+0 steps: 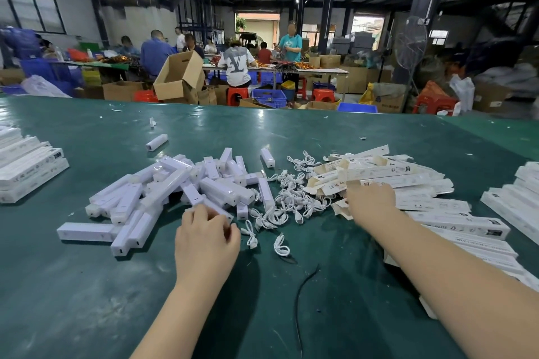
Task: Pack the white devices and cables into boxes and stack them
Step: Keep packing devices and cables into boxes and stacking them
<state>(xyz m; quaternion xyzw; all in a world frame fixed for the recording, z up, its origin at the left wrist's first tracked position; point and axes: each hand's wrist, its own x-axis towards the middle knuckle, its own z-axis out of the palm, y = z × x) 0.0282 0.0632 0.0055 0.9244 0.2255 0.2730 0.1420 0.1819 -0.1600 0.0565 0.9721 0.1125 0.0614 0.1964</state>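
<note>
**Reaching into both heaps at once**

Nearest, bare dark green tabletop [87, 285] with a thin black strap [303, 294] lying loose between the forearms. Hands well apart. Left hand [208, 237] at the near edge of the heap of long white plastic bar-shaped devices [175, 186], fingers curled over the end of one bar; whether actually pinched or only touched, impossible to tell from here. Right hand [370, 202] stretched further out, fingertips on the near edge of the pile of flat white and cream cardboard sleeve boxes [379, 173], fingers hidden behind the back of the hand, so grip not readable either.

Between the two hands, a tangle of short coiled white cables [291, 201], closer to the left hand's thumb side than to the right.

Deciding relation: the bar under the left hand running diagonally, away and to the left, near end pointing at the wrist; boxes under the right hand lying mostly crosswise, left to right. Likely need: turning bar and box onto one line before sliding one into the other.

Further out, stacked closed white boxes at the left edge [26, 166] and at the right edge [516, 198], presumably finished work. Beyond the table, people seated at benches among brown cartons [178, 76] and blue crates [269, 97].
</note>
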